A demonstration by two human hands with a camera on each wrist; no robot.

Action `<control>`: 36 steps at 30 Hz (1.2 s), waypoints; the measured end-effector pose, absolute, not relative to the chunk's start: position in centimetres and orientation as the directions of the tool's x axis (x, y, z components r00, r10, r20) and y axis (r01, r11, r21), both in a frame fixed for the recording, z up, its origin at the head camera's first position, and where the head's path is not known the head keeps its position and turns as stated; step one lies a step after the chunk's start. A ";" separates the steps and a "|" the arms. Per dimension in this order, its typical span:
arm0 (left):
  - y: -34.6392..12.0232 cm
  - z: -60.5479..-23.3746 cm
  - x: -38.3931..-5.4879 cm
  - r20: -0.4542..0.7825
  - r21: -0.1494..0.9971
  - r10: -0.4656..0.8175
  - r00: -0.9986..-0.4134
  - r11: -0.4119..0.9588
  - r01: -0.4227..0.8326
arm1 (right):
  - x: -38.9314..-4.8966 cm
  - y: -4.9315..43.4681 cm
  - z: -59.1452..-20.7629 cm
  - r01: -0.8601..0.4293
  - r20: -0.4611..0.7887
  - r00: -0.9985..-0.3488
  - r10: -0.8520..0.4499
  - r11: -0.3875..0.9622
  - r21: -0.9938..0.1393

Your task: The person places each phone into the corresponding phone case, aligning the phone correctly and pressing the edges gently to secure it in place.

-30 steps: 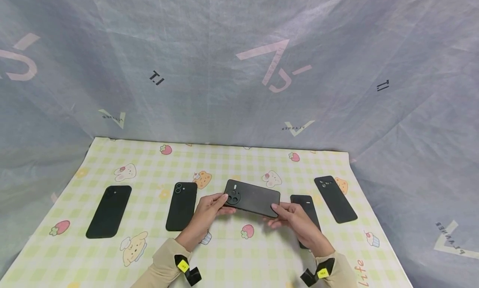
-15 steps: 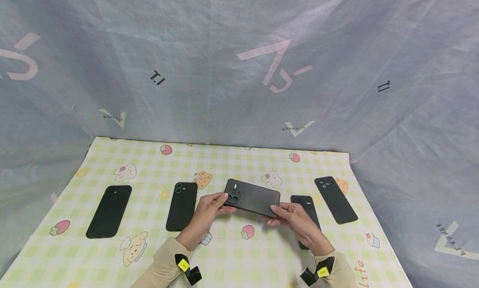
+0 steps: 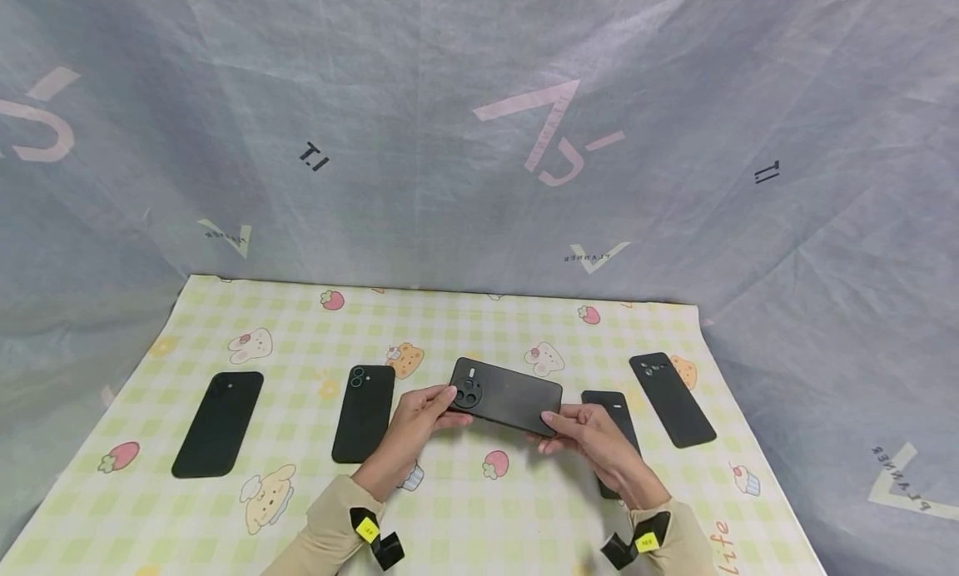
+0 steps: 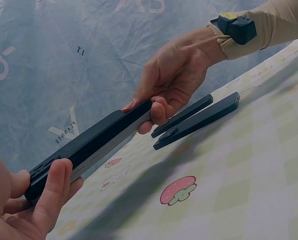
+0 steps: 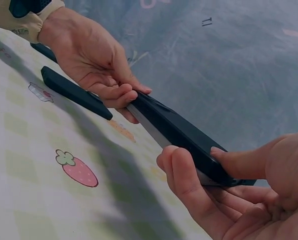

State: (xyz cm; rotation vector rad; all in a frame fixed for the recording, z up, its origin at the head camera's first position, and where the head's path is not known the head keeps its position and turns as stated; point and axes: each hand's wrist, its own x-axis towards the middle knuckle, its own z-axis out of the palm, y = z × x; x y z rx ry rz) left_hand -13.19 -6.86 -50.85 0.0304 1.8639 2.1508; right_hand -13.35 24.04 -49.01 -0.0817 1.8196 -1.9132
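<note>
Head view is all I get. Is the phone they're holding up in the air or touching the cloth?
Observer: In the air. The left wrist view shows the phone clear of the cloth, with its shadow below.
Operator: Is it black all over?
Observer: No. The right wrist view shows a pale strip along its side edge.
Operator: Where are the right hand's hidden fingers?
Observer: The right hand curls its fingers under the phone's end, thumb on top.
</note>
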 end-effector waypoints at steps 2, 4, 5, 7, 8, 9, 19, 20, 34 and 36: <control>-6.8 -50.8 -13.2 -0.175 0.971 0.234 -0.957 -0.120 -0.206 | -13.4 24.0 -48.9 0.307 -0.291 -0.876 -0.384 0.021 -0.951; -6.9 -50.8 -13.2 -0.179 0.970 0.231 -0.956 -0.121 -0.211 | -13.4 23.9 -48.9 0.304 -0.292 -0.879 -0.378 0.027 -0.952; -6.9 -50.7 -13.2 -0.182 0.969 0.228 -0.957 -0.121 -0.213 | -13.3 23.9 -48.8 0.302 -0.291 -0.880 -0.375 0.029 -0.953; -6.9 -50.7 -13.2 -0.188 0.968 0.222 -0.957 -0.122 -0.218 | -13.3 23.8 -48.8 0.298 -0.289 -0.885 -0.365 0.033 -0.954; -6.9 -50.6 -13.2 -0.190 0.968 0.219 -0.957 -0.123 -0.220 | -13.3 23.7 -48.8 0.297 -0.289 -0.887 -0.361 0.034 -0.954; -6.9 -50.6 -13.3 -0.193 0.967 0.215 -0.957 -0.125 -0.223 | -13.3 23.7 -48.8 0.297 -0.289 -0.888 -0.358 0.034 -0.954; -7.0 -50.6 -13.5 -0.195 0.965 0.215 -0.957 -0.133 -0.226 | -13.4 23.9 -49.0 0.326 -0.321 -0.866 -0.384 0.055 -0.944; -7.0 -50.6 -13.5 -0.195 0.965 0.214 -0.957 -0.135 -0.226 | -13.3 23.9 -49.0 0.327 -0.323 -0.861 -0.392 0.059 -0.943; -6.9 -50.6 -13.5 -0.193 0.966 0.208 -0.959 -0.133 -0.223 | -13.2 24.4 -49.4 0.387 -0.327 -0.839 -0.434 -0.055 -0.920; -6.9 -50.6 -13.6 -0.193 0.966 0.208 -0.959 -0.132 -0.223 | -13.2 24.4 -49.3 0.389 -0.324 -0.839 -0.437 -0.066 -0.919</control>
